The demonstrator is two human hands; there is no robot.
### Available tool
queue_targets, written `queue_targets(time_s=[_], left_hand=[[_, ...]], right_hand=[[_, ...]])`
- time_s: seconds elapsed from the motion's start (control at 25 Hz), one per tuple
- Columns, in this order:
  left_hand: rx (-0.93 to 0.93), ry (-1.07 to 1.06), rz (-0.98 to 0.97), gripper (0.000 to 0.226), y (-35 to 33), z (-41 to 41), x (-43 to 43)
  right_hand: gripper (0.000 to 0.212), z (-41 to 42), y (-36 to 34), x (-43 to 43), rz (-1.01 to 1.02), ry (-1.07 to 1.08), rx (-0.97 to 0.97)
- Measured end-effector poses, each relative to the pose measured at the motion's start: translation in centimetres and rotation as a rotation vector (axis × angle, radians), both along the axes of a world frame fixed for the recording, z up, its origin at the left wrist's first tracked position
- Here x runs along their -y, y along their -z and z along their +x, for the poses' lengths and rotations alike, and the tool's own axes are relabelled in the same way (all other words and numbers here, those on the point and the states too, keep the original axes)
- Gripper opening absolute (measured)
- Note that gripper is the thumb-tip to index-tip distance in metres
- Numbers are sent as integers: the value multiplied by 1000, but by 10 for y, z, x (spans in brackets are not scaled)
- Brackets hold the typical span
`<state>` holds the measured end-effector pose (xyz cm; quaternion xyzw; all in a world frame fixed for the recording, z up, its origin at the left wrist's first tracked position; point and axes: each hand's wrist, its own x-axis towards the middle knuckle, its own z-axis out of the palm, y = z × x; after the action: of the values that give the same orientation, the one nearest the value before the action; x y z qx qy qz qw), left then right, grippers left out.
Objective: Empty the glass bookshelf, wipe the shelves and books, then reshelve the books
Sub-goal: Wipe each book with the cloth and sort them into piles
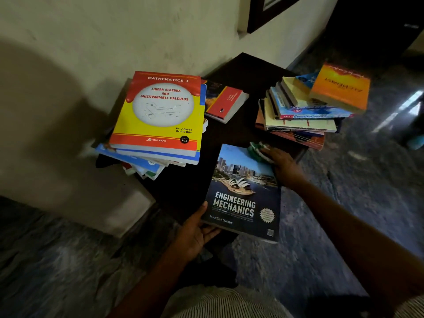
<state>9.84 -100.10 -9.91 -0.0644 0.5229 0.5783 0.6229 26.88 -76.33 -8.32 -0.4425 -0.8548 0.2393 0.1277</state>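
Note:
The Engineering Mechanics book (243,193), with a harbour city on its cover, is held face up over the near corner of a dark table (243,72). My left hand (197,232) grips its lower left corner, thumb on the cover. My right hand (283,165) presses a green cloth (258,150) on the book's upper right corner. A tall pile topped by the yellow and red Mathematics I book (160,113) stands at the table's left. A second, uneven pile topped by an orange book (339,87) is at the right.
A small red book (226,103) lies on the table between the piles. A pale wall (114,31) runs behind, with a dark frame (266,12) at the top. Grey stone floor (344,203) spreads right and below. The bookshelf is out of view.

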Motion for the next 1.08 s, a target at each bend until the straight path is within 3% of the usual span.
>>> queue_targets(time_s=[0.08, 0.2, 0.36, 0.48, 0.6, 0.76, 0.88, 1.0, 1.08], left_hand=[[-20, -10, -6, 18, 0, 2, 0], [-137, -11, 14, 12, 0, 9, -1], [-310, -33, -35, 27, 1, 18, -4], [-513, 17, -55, 41, -6, 26, -5], [-495, -34, 57, 42, -27, 32, -9], [-524, -15, 324, 31, -80, 27, -25], [-855, -28, 472, 40, -104, 17, -46], [-1388, -87, 536, 44, -110, 18, -63], [-1525, -95, 652, 44, -99, 22, -71]], right_hand=[[53, 2, 21, 11, 51, -40, 118], [61, 13, 32, 68, 175, -91, 82], [51, 43, 38, 168, 161, -191, -135], [43, 53, 38, 195, 93, -221, -306], [56, 50, 17, 183, 52, -72, -454], [51, 39, -37, 150, 140, 18, -616], [68, 31, -66, 131, 166, 64, -721], [53, 32, -75, 124, 151, 65, -787], [49, 35, -72, 125, 112, 109, -813]])
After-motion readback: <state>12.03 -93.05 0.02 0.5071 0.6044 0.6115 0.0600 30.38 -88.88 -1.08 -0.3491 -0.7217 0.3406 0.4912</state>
